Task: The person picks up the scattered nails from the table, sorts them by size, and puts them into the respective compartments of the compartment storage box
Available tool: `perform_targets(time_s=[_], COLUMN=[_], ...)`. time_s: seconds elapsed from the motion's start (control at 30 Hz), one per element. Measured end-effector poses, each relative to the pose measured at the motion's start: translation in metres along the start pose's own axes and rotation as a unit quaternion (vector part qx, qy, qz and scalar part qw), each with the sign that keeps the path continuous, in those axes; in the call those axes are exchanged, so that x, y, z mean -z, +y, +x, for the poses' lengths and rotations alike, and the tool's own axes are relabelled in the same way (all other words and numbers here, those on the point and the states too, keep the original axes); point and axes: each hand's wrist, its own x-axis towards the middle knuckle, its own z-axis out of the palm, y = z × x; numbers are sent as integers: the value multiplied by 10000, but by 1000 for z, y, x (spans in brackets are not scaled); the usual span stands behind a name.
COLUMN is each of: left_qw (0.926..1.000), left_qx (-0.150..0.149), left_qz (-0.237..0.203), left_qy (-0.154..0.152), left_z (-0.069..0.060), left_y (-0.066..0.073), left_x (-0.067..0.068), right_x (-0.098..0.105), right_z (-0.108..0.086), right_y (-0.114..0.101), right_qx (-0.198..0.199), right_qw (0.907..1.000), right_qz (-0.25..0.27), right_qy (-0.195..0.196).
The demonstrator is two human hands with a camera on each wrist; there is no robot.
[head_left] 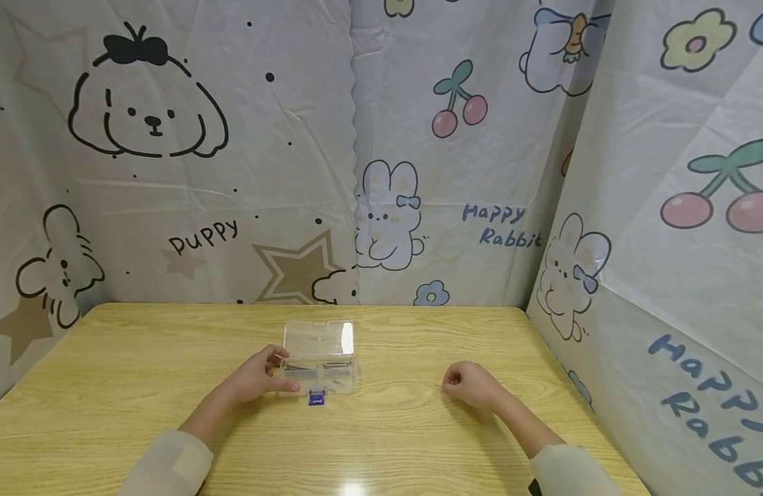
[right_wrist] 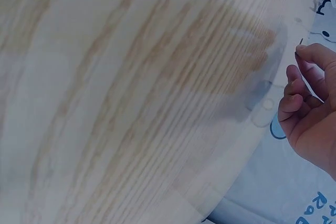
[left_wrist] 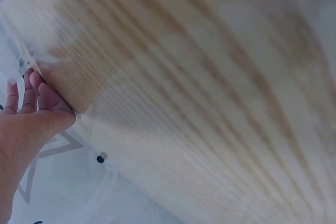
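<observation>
A clear plastic box (head_left: 336, 384) with its lid (head_left: 316, 339) raised lies on the table. Thin grey metal pieces (head_left: 300, 368), which look like nails, lie in its compartments. A blue latch (head_left: 316, 397) is at its front. My left hand (head_left: 260, 374) grips the box's left side, thumb at the front and fingers farther back; in the left wrist view the hand (left_wrist: 26, 119) appears at the far left. Well right of the box, my right hand (head_left: 471, 384) pinches a tiny thin dark piece (right_wrist: 301, 41) between thumb and forefinger, too small to tell its kind.
The wood-grain table (head_left: 381, 441) reaches back to a patterned cloth (head_left: 294, 172) hanging behind it. Another cloth (head_left: 666, 289) hangs along the right side. Light glares on the table's front edge.
</observation>
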Motion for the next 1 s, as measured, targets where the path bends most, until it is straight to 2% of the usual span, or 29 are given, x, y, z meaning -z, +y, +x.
perform_targets(time_s=[0.67,1.0], left_qw=[10000,10000], left_qx=[7,24], left_qz=[43,44], left_qy=[12,21], left_z=[-2,1], left_y=[2,-1], left_x=[0,-1], right_x=[-10,-17], right_z=[15,28], right_y=[-31,-51], right_qx=[367,593], right_qw=[9993,9980], right_qz=[-104,65], right_qy=[57,-185])
